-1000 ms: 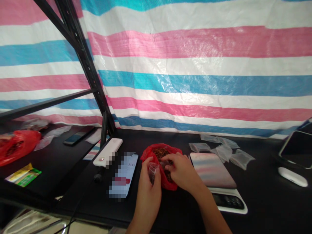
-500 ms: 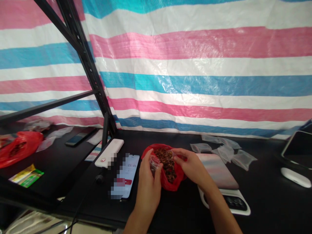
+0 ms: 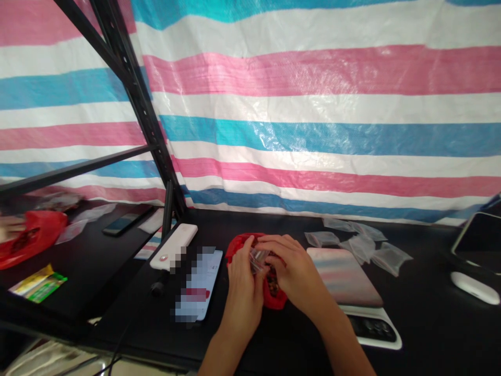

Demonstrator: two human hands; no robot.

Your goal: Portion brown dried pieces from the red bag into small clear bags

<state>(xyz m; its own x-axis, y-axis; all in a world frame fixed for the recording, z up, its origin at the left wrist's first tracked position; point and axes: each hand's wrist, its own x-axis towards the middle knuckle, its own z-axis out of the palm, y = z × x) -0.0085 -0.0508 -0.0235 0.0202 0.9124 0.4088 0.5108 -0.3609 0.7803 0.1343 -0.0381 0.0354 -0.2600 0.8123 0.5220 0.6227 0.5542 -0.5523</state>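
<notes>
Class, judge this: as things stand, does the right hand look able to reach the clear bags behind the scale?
Probably yes: only the low scale seems to lie between the right hand, over the red bag, and the clear bags.

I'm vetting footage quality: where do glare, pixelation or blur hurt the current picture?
All in the head view: glare whitens patches of the pink, blue and white striped plastic sheet; pixelation hides part of the pale rectangular phone; the clear plastic bag in the left hand looks soft.
</notes>
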